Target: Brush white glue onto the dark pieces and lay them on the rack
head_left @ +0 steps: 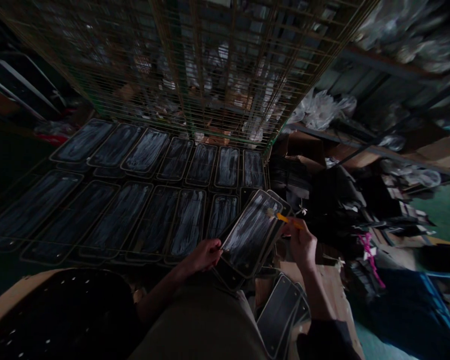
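Note:
A dark rectangular panel (249,240) with rounded corners and a pale edge lies tilted in front of me, its face streaked with whitish smears. My left hand (208,252) is closed at its left edge, thumb and fingers pinching the rim. In my right hand (302,242) is a brush with a yellow handle (290,220). Its pale bristles (271,213) touch or hover just over the panel's upper right part; I cannot tell which. Other dark panels show beneath this one.
Similar smeared panels (187,222) lie in two rows on a wire surface, with a tall wire cage (187,75) behind. More panels (279,305) lean in a cardboard box (322,285) below. Dark stacked material (337,200) and shelves with plastic bags (320,110) fill the right side.

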A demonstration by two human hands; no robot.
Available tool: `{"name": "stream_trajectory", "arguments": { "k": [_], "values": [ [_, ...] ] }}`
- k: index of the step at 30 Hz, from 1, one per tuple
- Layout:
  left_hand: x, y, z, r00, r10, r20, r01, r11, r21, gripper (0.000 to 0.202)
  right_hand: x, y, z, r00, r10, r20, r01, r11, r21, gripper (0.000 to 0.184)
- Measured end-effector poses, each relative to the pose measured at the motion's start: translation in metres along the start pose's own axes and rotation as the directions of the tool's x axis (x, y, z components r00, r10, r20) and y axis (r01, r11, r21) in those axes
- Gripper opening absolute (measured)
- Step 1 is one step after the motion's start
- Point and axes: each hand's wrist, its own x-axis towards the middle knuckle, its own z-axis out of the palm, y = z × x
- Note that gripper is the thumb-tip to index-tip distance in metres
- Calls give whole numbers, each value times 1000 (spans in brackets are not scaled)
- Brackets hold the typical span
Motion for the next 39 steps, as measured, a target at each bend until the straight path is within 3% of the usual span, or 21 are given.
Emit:
{"name": "stream_trajectory", "arguments": {
  "k": [3, 9, 15, 22, 25, 30, 39],
  "values": [
    [-2, 1, 1, 1000, 4, -9, -4, 1000, 17, 31, 13, 1, 10, 996, -77, -50, 76, 997, -28, 31],
    [3, -18, 7, 997, -1, -81, -1, 1000, -21, 33, 27, 22, 37, 997, -60, 54, 57, 996, 67, 30],
    [5, -24, 11, 994, -7, -113, 0, 998, -60, 34, 29, 32, 31, 997, -65, -44, 64, 998, -18, 29],
    [4, -21, 14, 991, -7, -131, 0, 999, -48, 37, 35, 26, 47, 990, -118, 82, 119, 993, -9, 29],
    [5, -25, 16, 987, -6, -161, -3, 999, -52, 36, 35, 35, 43, 996, -79, 53, 81, 996, -47, 30],
    [3, -30, 18, 991, 21, -129, -38, 991, -127, 35, 7, 29, 30, 997, -73, 22, 76, 986, -146, 30],
    [0, -17, 18, 994, -48, -97, 33, 988, -151, 30, -86, -23, 25, 944, -90, 318, 99, 995, -12, 23]
  ]
}}
